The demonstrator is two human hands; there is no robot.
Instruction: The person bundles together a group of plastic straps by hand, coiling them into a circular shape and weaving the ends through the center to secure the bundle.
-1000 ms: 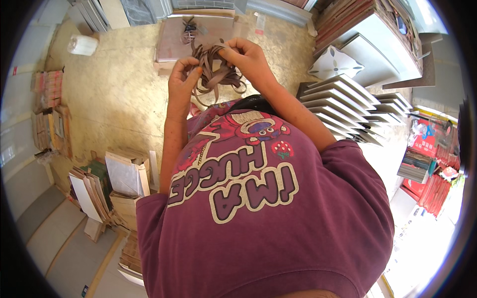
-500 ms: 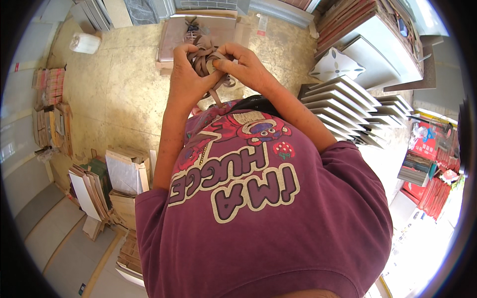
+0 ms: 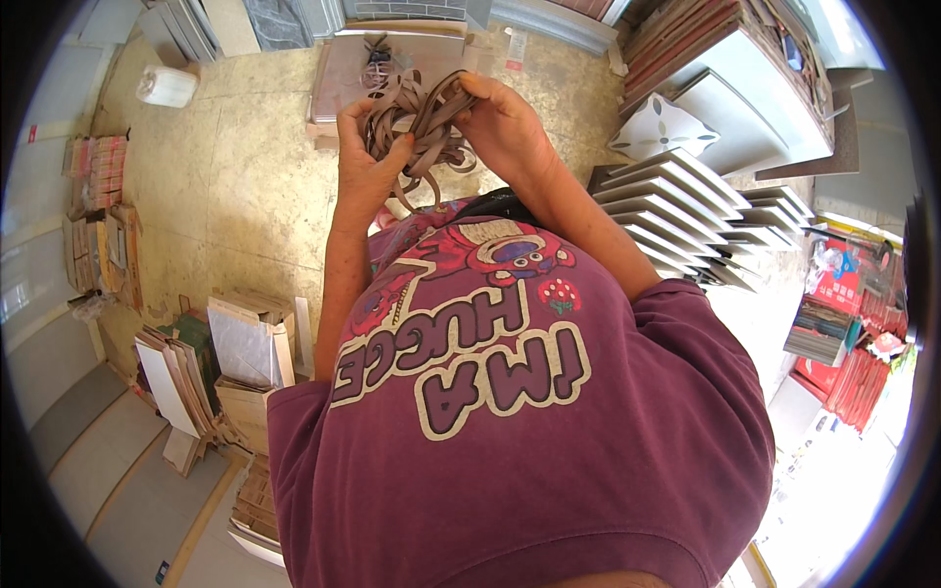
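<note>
A tangled bundle of flat brown straps (image 3: 420, 122) is held up between my two hands, in front of my body. My left hand (image 3: 368, 147) grips the bundle's left side, its thumb pressed over the loops. On the right side, my right hand (image 3: 505, 122) pinches some of the loops between thumb and fingers. A few loops hang below the hands toward my shirt. Beyond the bundle lies a flat brown stack (image 3: 421, 49), with a small dark coil of strap (image 3: 376, 69) on top.
White-edged panels (image 3: 671, 211) stand in a row at the right, by a patterned tile (image 3: 667, 130). Boxed tiles (image 3: 250, 338) lean at the lower left. A whitish plastic container (image 3: 168, 85) sits on the floor at the far left.
My right hand has moved right and up, away from my left, drawing some loops with it. The bundle is spread wider, and my left hand has stayed near its place.
</note>
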